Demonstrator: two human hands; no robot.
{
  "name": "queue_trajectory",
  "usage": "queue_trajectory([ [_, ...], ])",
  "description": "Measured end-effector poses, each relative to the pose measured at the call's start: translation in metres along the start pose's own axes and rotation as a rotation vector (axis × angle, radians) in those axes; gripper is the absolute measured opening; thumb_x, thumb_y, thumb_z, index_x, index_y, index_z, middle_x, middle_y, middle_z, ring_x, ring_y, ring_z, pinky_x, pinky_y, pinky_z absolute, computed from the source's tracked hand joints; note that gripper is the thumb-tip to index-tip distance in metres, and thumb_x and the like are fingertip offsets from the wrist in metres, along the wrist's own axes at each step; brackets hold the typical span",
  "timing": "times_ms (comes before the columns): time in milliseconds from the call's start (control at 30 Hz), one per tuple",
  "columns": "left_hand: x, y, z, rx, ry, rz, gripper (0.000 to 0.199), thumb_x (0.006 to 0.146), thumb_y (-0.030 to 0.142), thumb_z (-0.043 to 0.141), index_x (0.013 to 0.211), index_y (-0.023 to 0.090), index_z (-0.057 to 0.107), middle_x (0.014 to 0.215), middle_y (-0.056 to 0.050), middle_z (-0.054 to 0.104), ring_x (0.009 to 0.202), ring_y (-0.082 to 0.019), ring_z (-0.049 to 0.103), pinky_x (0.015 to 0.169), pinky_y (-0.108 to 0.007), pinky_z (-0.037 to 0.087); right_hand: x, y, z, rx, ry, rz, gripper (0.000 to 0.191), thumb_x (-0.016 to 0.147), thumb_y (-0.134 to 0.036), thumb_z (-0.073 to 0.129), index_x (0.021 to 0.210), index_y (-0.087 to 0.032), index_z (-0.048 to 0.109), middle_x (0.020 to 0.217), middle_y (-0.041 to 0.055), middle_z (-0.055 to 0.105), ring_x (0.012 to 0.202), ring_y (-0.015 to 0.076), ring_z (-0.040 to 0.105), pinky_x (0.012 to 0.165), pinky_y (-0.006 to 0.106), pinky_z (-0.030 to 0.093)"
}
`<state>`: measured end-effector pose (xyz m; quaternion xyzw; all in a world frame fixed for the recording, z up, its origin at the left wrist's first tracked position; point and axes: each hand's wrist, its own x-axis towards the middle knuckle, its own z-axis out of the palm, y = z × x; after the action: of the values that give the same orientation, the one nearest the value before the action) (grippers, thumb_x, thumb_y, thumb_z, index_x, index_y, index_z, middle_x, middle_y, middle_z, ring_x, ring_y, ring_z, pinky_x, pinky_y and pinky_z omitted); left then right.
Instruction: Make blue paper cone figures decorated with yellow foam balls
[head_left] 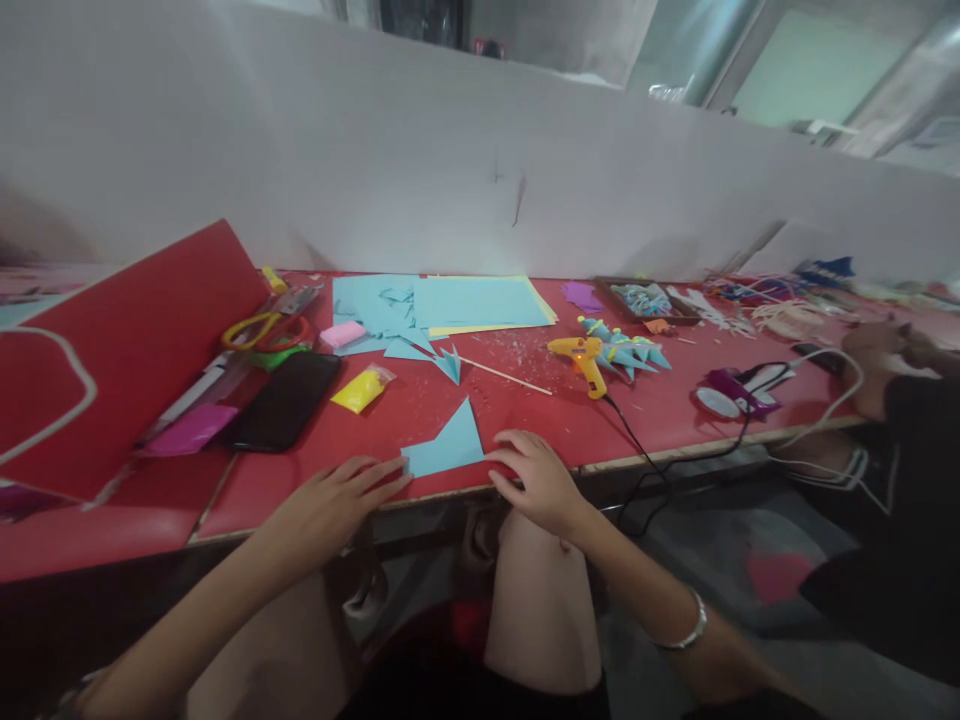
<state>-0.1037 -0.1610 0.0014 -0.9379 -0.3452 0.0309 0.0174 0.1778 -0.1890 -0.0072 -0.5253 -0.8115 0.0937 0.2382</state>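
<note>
A folded light blue paper (448, 445) lies flat near the front edge of the red table (300, 485). At its left end, my left hand (337, 500) rests with fingers stretched out, the tips touching or just beside the paper. My right hand (538, 485) is at the paper's right corner, fingers apart and holding nothing. Behind the paper, a pleated blue piece (449, 365) sits beside a thin wooden stick (506, 376). A yellow glue gun (579, 362) lies farther right, next to spiky blue paper shapes (630, 352).
Blue sheets (484, 302) lie at the back. A black phone (285, 402), yellow packet (362, 388), scissors (266, 332) and a red bag (142, 360) are at left. A cable (634, 435) hangs over the front edge. Another person (892, 520) sits at right.
</note>
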Motion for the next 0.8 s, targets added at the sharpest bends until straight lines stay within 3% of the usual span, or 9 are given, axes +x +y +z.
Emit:
queue_trajectory([
  [100,0.003,0.004,-0.006,-0.053,0.028,-0.019,0.060,0.070,0.000,0.039,0.122,0.029,0.048,0.124,-0.001,0.053,0.107,-0.020,0.051,0.088,-0.035,0.041,0.014,-0.008,0.003,0.134,0.052,0.021,0.037,0.082,-0.022,0.044,0.119,-0.018,0.046,0.115,0.0086,0.053,0.107,0.0175,0.047,0.089,0.032,0.040],
  [233,0.007,0.003,-0.007,-0.125,0.103,-0.020,0.045,0.077,0.008,0.041,0.115,0.027,0.054,0.118,-0.004,0.057,0.104,-0.019,0.052,0.087,-0.033,0.043,0.033,-0.023,0.007,0.083,-0.051,-0.014,0.046,0.082,-0.016,0.043,0.127,-0.020,0.036,0.122,0.0080,0.048,0.112,0.0175,0.044,0.090,0.032,0.039],
  [433,0.013,0.004,-0.013,-0.257,0.129,-0.068,0.030,0.083,0.019,0.041,0.107,0.024,0.058,0.109,-0.004,0.061,0.099,-0.017,0.055,0.083,-0.029,0.045,0.050,-0.046,0.002,-0.155,-0.278,0.089,0.033,0.078,-0.017,0.052,0.111,-0.018,0.050,0.109,0.0103,0.053,0.085,0.0206,0.059,0.067,0.029,0.045],
  [633,0.018,0.009,-0.022,-0.378,0.130,-0.146,0.027,0.085,0.022,0.039,0.105,0.025,0.057,0.108,-0.003,0.060,0.098,-0.015,0.056,0.085,-0.028,0.044,0.054,-0.042,0.000,-0.108,-0.272,0.150,0.026,0.076,-0.016,0.054,0.101,-0.020,0.055,0.104,0.0076,0.054,0.082,0.0180,0.060,0.065,0.026,0.041],
  [700,0.021,0.009,-0.025,-0.409,0.198,-0.171,0.029,0.086,0.026,0.038,0.111,0.024,0.053,0.113,-0.004,0.057,0.103,-0.016,0.053,0.088,-0.029,0.043,0.057,-0.039,-0.004,-0.086,-0.266,0.137,0.017,0.075,-0.015,0.053,0.090,-0.020,0.058,0.096,0.0051,0.056,0.082,0.0174,0.059,0.064,0.025,0.040],
  [800,0.029,0.007,-0.034,-0.407,0.391,-0.248,0.039,0.086,0.033,0.038,0.123,0.021,0.040,0.124,-0.008,0.048,0.115,-0.018,0.044,0.094,-0.032,0.038,0.064,-0.041,-0.012,-0.036,-0.214,0.110,0.016,0.075,-0.011,0.049,0.083,-0.022,0.058,0.089,0.0019,0.055,0.078,0.0155,0.057,0.063,0.024,0.038],
])
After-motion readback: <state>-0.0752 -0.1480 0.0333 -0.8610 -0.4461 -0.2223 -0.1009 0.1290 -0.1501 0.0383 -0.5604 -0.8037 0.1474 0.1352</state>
